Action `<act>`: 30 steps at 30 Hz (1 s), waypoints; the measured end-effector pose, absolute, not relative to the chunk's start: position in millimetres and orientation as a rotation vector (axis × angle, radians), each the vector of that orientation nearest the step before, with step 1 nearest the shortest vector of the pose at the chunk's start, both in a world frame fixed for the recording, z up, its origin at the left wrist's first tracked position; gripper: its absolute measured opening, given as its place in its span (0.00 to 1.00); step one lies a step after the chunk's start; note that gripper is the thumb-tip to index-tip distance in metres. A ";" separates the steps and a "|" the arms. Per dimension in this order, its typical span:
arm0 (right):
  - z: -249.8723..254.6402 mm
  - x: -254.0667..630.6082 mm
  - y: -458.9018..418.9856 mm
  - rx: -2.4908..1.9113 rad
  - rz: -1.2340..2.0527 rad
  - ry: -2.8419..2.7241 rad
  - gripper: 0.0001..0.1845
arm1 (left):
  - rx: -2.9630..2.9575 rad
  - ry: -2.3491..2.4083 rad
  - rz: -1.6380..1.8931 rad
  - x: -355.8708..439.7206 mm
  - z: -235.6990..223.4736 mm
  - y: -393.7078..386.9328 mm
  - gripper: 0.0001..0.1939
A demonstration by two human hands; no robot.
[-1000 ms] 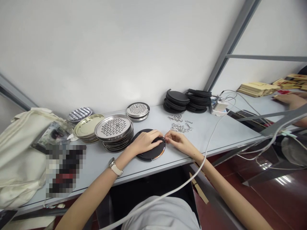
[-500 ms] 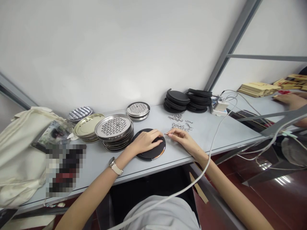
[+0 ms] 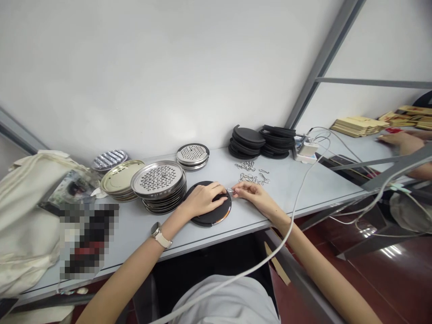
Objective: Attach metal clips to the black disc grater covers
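Note:
Under my left hand lies a black round disc with a shiny strip of rim showing at its lower right. My left fingers and thumb hold the disc near its right edge. My right hand pinches a small metal snap hook between thumb and fingers, its tip at the disc's right edge beside my left fingertips. Whether the hook is fastened to the disc cannot be seen. Behind my right hand, several loose metal snap hooks are scattered on the grey table.
Left of the disc stand a stack of perforated metal grater plates and gold-coloured lids. Stacked black discs stand by the wall. A white cable hangs across my right forearm. Another person's hand is far right.
My right hand has moved slightly left, bringing the snap hook to the disc's edge. My left hand stays on the disc. The view has shifted a little.

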State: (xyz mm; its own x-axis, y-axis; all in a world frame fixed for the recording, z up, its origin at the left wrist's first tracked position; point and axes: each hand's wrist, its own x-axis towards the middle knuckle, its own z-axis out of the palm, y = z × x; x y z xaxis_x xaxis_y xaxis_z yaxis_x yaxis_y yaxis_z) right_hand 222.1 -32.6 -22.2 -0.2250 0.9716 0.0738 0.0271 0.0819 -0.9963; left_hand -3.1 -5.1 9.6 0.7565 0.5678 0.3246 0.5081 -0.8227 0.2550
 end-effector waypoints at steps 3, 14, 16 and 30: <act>-20.3 221.0 -32.8 -1.067 1.317 -1.436 0.18 | 2.832 0.972 0.617 -2.5 8.0 -5.5 0.11; -27.8 218.1 -32.7 -1.072 1.110 -1.674 0.15 | 2.881 0.979 0.584 -1.5 6.9 -5.2 0.12; -27.7 217.8 -33.1 -1.077 1.115 -1.670 0.15 | 2.884 0.975 0.580 -1.0 7.0 -6.5 0.12; -24.0 217.6 -35.1 -1.013 1.127 -1.760 0.19 | 2.884 0.958 0.589 1.2 8.1 -9.9 0.12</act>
State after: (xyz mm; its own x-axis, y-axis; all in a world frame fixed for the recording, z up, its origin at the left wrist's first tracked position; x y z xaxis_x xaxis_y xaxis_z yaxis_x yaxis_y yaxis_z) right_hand 217.6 -35.1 -24.0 -0.3627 0.9107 0.1976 0.2020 0.2839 -0.9373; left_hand 1.2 -9.9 8.1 0.7361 0.5852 0.3403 0.5676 -0.8075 0.1607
